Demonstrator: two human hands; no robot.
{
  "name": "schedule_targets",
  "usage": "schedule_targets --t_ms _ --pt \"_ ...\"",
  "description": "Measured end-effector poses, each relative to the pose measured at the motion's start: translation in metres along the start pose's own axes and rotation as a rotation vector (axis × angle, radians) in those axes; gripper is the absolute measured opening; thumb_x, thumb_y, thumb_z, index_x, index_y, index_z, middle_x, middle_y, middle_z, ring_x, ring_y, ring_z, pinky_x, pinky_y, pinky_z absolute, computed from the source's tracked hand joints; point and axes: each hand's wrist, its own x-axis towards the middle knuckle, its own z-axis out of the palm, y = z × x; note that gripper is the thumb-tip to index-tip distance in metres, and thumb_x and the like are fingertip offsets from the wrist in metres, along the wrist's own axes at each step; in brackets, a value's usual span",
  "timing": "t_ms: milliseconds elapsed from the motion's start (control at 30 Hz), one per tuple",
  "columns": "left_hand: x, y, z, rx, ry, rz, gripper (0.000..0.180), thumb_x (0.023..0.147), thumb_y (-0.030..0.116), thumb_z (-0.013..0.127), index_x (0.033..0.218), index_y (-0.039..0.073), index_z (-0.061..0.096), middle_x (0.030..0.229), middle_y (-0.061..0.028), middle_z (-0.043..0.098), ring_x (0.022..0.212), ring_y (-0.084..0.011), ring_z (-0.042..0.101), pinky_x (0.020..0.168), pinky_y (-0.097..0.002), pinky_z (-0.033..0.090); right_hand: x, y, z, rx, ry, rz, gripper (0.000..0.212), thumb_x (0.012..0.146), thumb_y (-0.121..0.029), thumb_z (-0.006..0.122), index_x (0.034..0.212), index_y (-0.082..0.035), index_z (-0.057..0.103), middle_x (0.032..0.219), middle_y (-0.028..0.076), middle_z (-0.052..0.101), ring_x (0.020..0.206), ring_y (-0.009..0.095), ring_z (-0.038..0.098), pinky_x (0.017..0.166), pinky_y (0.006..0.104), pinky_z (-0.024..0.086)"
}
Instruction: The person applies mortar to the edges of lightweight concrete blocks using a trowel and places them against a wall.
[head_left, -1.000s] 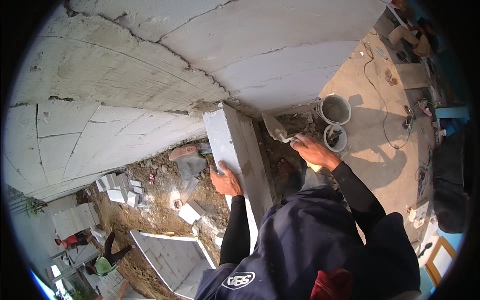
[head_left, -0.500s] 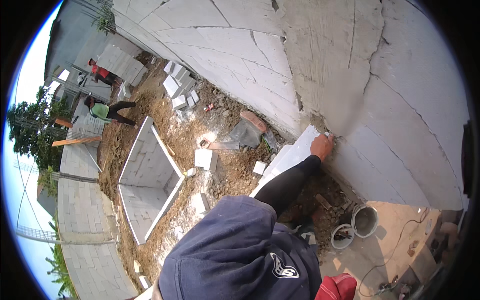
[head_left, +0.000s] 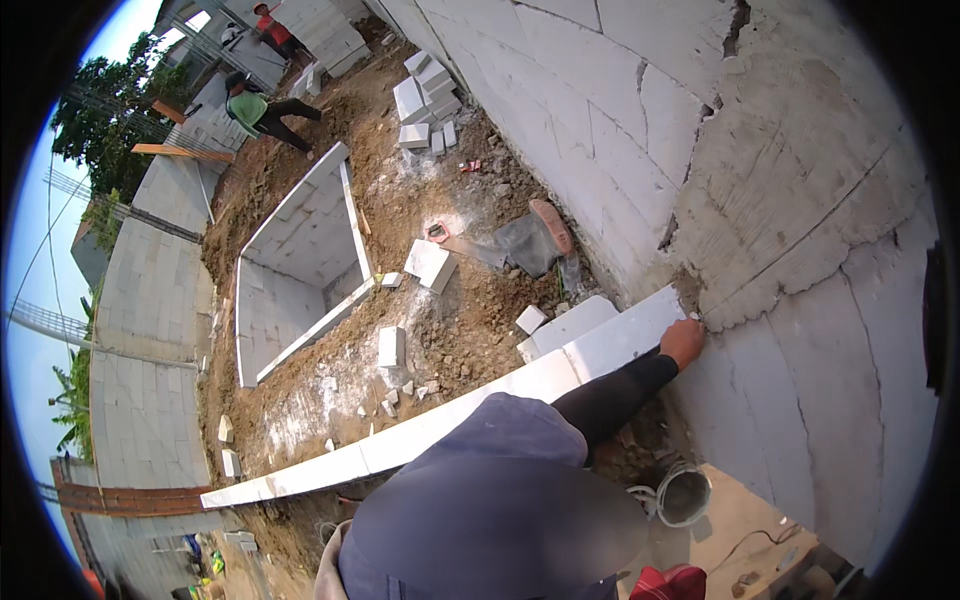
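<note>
At the tall wall (head_left: 800,220), the low white wall's (head_left: 620,340) end just beside the curled left hand (head_left: 683,342), grip unclear, right hand unseen

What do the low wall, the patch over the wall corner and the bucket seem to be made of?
Low wall: probably lightweight concrete block, matt white; flat faces and thin joints suggest it.
Corner patch: likely cement render, rough grey, with streaks and a ragged edge.
Bucket: perhaps plastic, with a pale rim and dull grey inside; unclear.
</note>
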Motion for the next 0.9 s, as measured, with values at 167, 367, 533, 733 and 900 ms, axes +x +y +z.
schedule_targets --t_ms 167,367,533,733,900 --pt "0.022 -0.03 0.004 -0.046 0.021 0.046 0.042 0.094 0.033 0.055 0.084 -0.006 0.068 0.084 -0.0312 0.068 0.083 -0.0494 0.068 0.078 -0.0555 0.055 0.008 -0.009 0.006 -0.036 -0.043 -0.026 0.041 0.095 -0.04 0.049 0.114 -0.005 0.059 0.093 0.012 0.056 0.077 0.026 0.06 0.057 0.0414 0.053" --pt "0.013 -0.022 0.019 -0.176 0.0 0.008 0.044 0.093 0.034 0.055 0.08 -0.006 0.067 0.085 -0.0336 0.066 0.085 -0.051 0.066 0.08 -0.0575 0.053 0.016 -0.019 0.004 -0.037 -0.043 -0.016 0.04 0.095 -0.039 0.049 0.113 -0.005 0.059 0.092 0.012 0.056 0.075 0.026 0.06 0.056 0.0413 0.052" --pt "0.017 -0.036 0.027 -0.192 0.037 0.076 0.044 0.092 0.036 0.054 0.078 -0.004 0.068 0.086 -0.0324 0.066 0.082 -0.0521 0.065 0.079 -0.0576 0.052 0.033 -0.034 0.006 -0.056 -0.067 -0.05 0.039 0.095 -0.038 0.049 0.112 -0.004 0.059 0.091 0.012 0.056 0.074 0.026 0.06 0.056 0.0413 0.052" --pt "0.029 -0.067 0.014 -0.045 0.054 0.118 0.045 0.094 0.037 0.053 0.079 -0.003 0.068 0.086 -0.0318 0.066 0.081 -0.0521 0.064 0.077 -0.0569 0.052 0.041 -0.044 0.005 -0.103 -0.111 -0.09 0.038 0.095 -0.037 0.049 0.112 -0.004 0.06 0.089 0.012 0.056 0.072 0.026 0.06 0.055 0.0412 0.052" --pt "0.018 -0.025 0.02 -0.242 0.099 0.039 0.041 0.095 0.033 0.053 0.079 -0.003 0.067 0.085 -0.0316 0.066 0.078 -0.052 0.064 0.077 -0.0565 0.052 0.049 -0.047 -0.029 -0.124 -0.053 -0.113 0.037 0.095 -0.036 0.049 0.111 -0.004 0.06 0.088 0.011 0.057 0.071 0.026 0.06 0.054 0.0412 0.051"
